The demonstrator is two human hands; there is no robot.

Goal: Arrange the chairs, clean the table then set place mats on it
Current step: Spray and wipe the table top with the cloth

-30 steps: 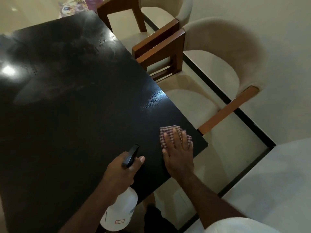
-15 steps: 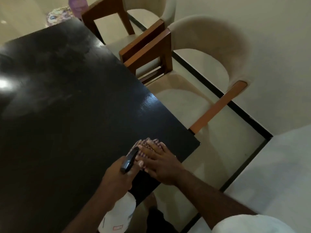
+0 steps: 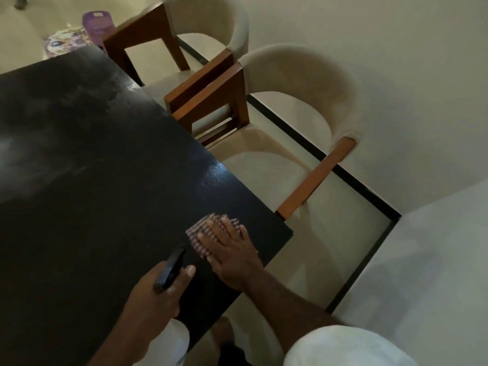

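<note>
A black table (image 3: 92,180) fills the left of the head view. My right hand (image 3: 232,252) lies flat, fingers straight, pressing a checked cloth (image 3: 200,233) onto the tabletop near its front right corner. My left hand (image 3: 158,289) grips a white spray bottle (image 3: 179,342) by its black trigger head (image 3: 170,268), just left of the cloth; the bottle body hangs below the table edge. Two cream upholstered chairs with wooden arms stand along the right side, the nearer chair (image 3: 290,122) beside the cloth, the farther chair (image 3: 200,30) behind it.
A patterned item (image 3: 67,40) and a purple container (image 3: 97,22) sit beyond the table's far corner. A black strip (image 3: 356,178) runs along the pale floor beside the wall, behind the chairs. My foot (image 3: 221,331) shows under the table edge.
My right hand swept the cloth left toward the spray bottle, then back a little to the right. The left hand kept hold of the bottle, and my view tilted slightly.
</note>
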